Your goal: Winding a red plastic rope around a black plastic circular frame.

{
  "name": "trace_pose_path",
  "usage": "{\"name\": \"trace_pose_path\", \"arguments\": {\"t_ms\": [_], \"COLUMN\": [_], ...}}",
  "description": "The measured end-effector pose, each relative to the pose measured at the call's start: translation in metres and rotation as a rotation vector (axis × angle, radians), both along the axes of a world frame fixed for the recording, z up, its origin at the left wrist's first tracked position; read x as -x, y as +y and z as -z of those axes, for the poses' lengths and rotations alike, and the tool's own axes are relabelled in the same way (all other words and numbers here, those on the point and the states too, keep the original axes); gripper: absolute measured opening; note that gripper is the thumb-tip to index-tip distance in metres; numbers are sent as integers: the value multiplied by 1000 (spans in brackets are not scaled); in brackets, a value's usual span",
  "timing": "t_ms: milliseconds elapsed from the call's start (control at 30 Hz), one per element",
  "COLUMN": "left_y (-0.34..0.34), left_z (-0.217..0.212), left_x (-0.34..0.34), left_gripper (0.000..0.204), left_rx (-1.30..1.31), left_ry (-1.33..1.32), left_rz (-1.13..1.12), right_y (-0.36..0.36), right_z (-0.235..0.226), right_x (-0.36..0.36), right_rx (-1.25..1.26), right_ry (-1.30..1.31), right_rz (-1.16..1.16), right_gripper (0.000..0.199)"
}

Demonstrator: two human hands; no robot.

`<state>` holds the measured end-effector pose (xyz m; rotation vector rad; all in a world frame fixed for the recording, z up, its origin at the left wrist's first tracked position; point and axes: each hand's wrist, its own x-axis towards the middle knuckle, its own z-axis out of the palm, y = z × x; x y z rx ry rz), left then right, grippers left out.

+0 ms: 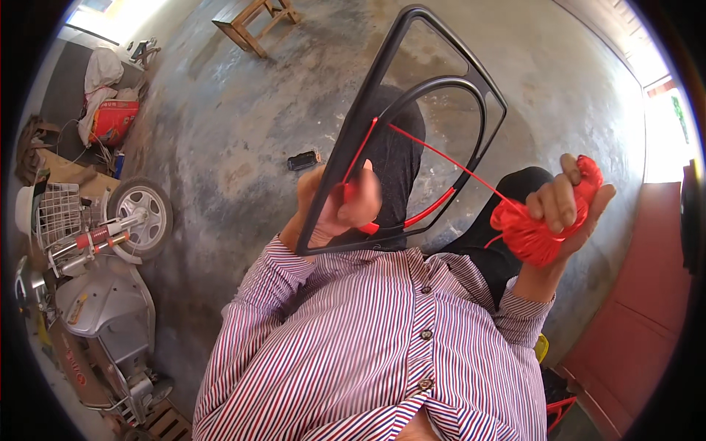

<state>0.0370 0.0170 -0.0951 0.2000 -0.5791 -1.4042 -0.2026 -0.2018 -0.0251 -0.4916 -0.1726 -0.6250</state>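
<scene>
My left hand is closed around the lower left part of a black tubular frame, which has an inner arch and stands tilted over my lap. Red cord is wound tightly round part of the arch, forming a red wrapped section. From the frame's long bar, a taut strand of cord runs right to a loose red cord bundle. That bundle is gripped in my right hand, raised to the right of the frame. My left fingers are slightly blurred, with some red cord beside them.
A silver scooter with a front wheel stands at the left. Behind it lies a red and white sack. A wooden stool is at the far side, and a small black object lies on the concrete floor. A red panel is at right.
</scene>
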Motion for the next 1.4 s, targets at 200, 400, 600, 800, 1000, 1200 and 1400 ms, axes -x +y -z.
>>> {"name": "trace_pose_path", "arguments": {"t_ms": [200,400,600,800,1000,1200,1400], "left_y": [0,7,10,0,-6,-13,-16], "left_z": [-24,-41,-58,-76,-81,-85,-69], "left_x": [0,-1,-8,-5,-1,11,22], "left_gripper": [84,79,45,28,19,16,15], "left_rx": [-176,-306,-504,-643,-697,-727,-673], "left_ry": [-70,-281,-449,-778,-836,-924,-883], "left_rz": [-141,-277,-359,-425,-475,-533,-503], "right_y": [43,47,42,39,20,-1,26], "right_z": [9,12,5,6,14,38,16], "right_x": [3,6,14,21,27,25,-14], "right_rx": [-186,-174,-147,-149,-216,-366,-207], "right_ry": [283,274,271,261,192,289,383], "right_rz": [-120,-140,-74,-9,1,194,164], "right_gripper": [59,57,57,57,55,45,57]}}
